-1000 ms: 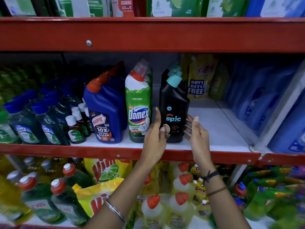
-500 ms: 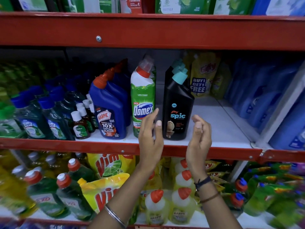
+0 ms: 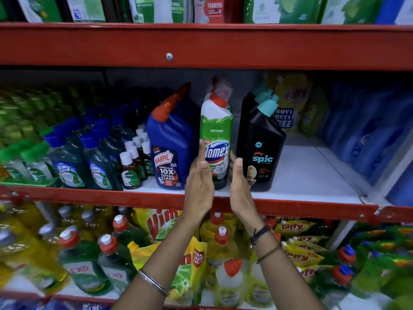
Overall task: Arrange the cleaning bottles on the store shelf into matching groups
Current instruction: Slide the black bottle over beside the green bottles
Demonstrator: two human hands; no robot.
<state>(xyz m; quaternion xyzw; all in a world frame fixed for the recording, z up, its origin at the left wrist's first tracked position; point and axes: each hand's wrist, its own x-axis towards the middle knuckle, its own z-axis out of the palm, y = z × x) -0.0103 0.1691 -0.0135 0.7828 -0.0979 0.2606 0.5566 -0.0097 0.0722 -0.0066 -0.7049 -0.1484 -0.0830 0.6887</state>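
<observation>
A white and green Domex bottle (image 3: 216, 130) with a red cap stands at the front of the middle shelf (image 3: 312, 175). A blue Harpic bottle (image 3: 169, 142) is close on its left, with more behind it. A row of black Spic bottles (image 3: 261, 148) with teal caps is on its right. My left hand (image 3: 199, 182) is flat against the Domex bottle's left side, fingers up. My right hand (image 3: 240, 186) is flat in the gap between the Domex and Spic bottles. The palms face each other around the Domex bottle's lower half; firm contact is unclear.
Small brown Dettol bottles (image 3: 129, 173) and blue-capped green bottles (image 3: 98, 162) fill the shelf's left. Yellow pouches (image 3: 290, 101) stand at the back, blue bottles (image 3: 366, 135) at the right. Bare white shelf lies right of the Spic row. Vim pouches (image 3: 161, 222) sit below.
Both hands have left the front Spic bottle and moved left to either side of the Domex bottle. The Spic bottle stays upright on the shelf.
</observation>
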